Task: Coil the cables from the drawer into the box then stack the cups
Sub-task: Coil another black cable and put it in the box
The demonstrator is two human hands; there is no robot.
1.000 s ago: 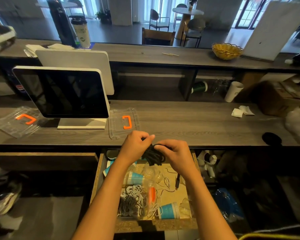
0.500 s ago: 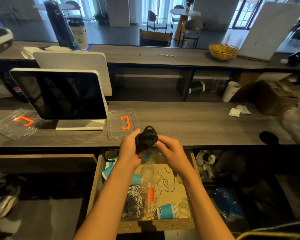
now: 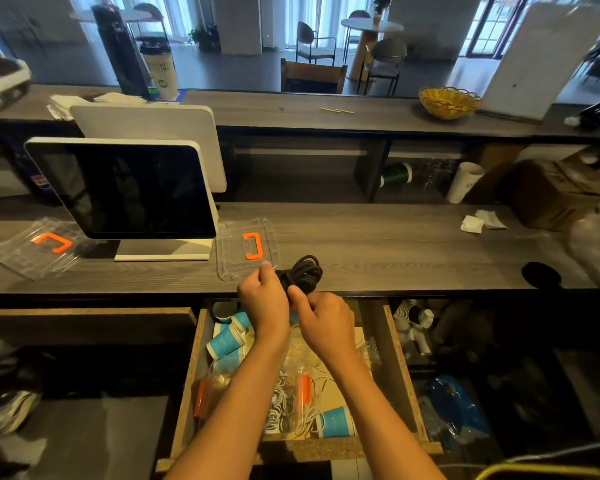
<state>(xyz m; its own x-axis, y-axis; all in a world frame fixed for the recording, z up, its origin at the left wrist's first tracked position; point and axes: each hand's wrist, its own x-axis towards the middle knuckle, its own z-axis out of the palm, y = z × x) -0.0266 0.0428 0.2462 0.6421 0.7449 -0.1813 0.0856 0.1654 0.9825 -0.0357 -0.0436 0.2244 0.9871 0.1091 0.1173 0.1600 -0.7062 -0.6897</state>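
Note:
A coiled black cable [image 3: 305, 273] is held at the counter's front edge, above the open drawer [image 3: 400, 372]. My left hand [image 3: 265, 303] grips the coil from the left, and my right hand [image 3: 323, 320] pinches it from below right. Inside the drawer lie blue paper cups [image 3: 224, 341], another blue cup [image 3: 336, 421], white and grey cables [image 3: 284, 407] in a clear box with an orange latch [image 3: 303, 391], and clear plastic cups. My forearms hide part of the box.
A clear lid with an orange handle [image 3: 246, 245] lies on the counter beside the coil; a second lid [image 3: 39, 245] lies far left. A monitor [image 3: 125, 192] stands on the counter. Cups and clutter fill the shelf [image 3: 414, 323] right of the drawer.
Both hands have lifted the black coil from above the drawer toward the counter edge. The right hand has closed back onto the coil from below.

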